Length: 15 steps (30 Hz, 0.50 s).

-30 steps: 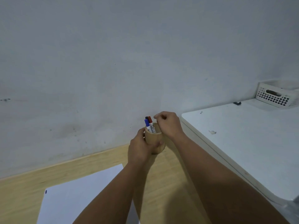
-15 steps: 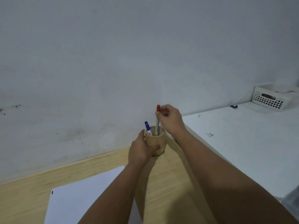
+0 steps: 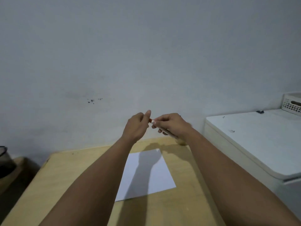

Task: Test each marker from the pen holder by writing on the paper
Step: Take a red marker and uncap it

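Observation:
Both hands are raised above the far edge of the wooden table [image 3: 68,173]. My right hand [image 3: 172,125] grips the white barrel of a red marker [image 3: 164,130], which slants down to the right. My left hand [image 3: 137,126] pinches the marker's red cap end between thumb and fingers. A white sheet of paper [image 3: 156,173] lies on the table below the hands, partly under my left forearm. The wooden pen holder [image 3: 181,142] shows only as a sliver behind my right wrist; its other markers are hidden.
A white appliance top [image 3: 260,141] stands to the right, higher than the table, with a white slotted basket [image 3: 292,103] at its back corner. A grey wall rises just behind. A dark object [image 3: 4,160] sits low at the left.
My right hand lifted the red marker out of the holder. My left hand let go of the holder and came up to the marker's cap. The view swung left, showing more table and paper.

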Each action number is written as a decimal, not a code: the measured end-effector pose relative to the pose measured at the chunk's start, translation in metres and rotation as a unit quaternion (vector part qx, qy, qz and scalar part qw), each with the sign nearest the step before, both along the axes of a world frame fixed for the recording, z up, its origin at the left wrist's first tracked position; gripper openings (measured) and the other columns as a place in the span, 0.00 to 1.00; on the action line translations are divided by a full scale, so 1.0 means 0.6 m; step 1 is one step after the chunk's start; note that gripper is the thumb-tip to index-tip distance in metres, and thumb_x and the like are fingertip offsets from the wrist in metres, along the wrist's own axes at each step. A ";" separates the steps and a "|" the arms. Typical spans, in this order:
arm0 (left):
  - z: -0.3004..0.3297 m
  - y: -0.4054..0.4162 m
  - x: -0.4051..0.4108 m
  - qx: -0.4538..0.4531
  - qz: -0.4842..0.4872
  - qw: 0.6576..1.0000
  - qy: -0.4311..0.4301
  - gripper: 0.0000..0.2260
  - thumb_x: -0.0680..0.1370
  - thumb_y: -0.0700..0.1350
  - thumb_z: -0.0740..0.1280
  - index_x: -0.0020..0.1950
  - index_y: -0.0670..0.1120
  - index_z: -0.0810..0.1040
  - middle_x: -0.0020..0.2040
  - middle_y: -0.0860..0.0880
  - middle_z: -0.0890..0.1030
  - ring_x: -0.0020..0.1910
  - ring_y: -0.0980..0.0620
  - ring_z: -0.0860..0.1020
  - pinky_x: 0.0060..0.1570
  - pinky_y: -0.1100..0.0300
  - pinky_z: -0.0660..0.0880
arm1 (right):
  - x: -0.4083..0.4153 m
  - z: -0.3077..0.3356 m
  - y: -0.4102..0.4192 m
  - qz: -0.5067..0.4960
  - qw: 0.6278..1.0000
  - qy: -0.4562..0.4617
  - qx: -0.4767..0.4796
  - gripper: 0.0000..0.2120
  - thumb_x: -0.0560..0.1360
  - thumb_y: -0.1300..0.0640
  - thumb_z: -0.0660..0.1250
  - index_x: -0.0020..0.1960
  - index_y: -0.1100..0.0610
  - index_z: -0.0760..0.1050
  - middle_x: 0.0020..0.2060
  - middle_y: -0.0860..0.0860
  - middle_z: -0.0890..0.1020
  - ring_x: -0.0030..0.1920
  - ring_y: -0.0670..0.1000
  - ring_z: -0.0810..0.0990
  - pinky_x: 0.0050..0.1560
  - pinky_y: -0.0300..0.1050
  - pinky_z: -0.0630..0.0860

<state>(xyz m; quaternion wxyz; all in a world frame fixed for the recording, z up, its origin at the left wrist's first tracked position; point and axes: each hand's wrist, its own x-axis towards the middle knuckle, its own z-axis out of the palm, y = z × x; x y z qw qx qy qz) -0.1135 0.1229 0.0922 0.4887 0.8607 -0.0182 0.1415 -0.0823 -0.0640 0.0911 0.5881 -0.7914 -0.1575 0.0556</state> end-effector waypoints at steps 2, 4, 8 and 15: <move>0.009 0.041 -0.031 0.020 -0.032 0.999 0.017 0.23 0.84 0.60 0.59 0.45 0.43 0.80 0.39 0.49 0.83 0.37 0.50 0.80 0.47 0.47 0.81 | -0.028 0.002 0.033 0.036 0.999 0.015 0.008 0.10 0.79 0.53 0.77 0.56 0.57 0.88 0.51 0.53 0.91 0.41 0.46 0.85 0.41 0.40 0.81; 0.016 0.077 -0.061 0.021 -0.059 0.997 0.037 0.20 0.85 0.57 0.59 0.43 0.45 0.78 0.37 0.48 0.79 0.38 0.50 0.77 0.43 0.50 0.80 | -0.048 0.011 0.065 0.067 0.997 0.034 0.014 0.08 0.79 0.52 0.77 0.54 0.56 0.89 0.50 0.52 0.91 0.41 0.46 0.85 0.41 0.40 0.81; 0.035 0.153 -0.105 0.040 -0.069 0.994 0.071 0.20 0.86 0.57 0.58 0.44 0.46 0.79 0.35 0.50 0.74 0.33 0.53 0.73 0.39 0.58 0.75 | -0.080 0.024 0.120 0.110 0.993 0.041 -0.014 0.08 0.79 0.52 0.77 0.52 0.56 0.89 0.48 0.51 0.91 0.40 0.45 0.83 0.36 0.40 0.77; 0.021 0.212 -0.145 0.027 -0.068 0.991 0.110 0.21 0.85 0.57 0.60 0.38 0.46 0.77 0.30 0.53 0.71 0.32 0.51 0.71 0.41 0.55 0.75 | -0.118 0.002 0.168 0.129 0.991 0.048 -0.002 0.09 0.80 0.55 0.76 0.55 0.61 0.88 0.45 0.55 0.90 0.35 0.46 0.82 0.32 0.40 0.73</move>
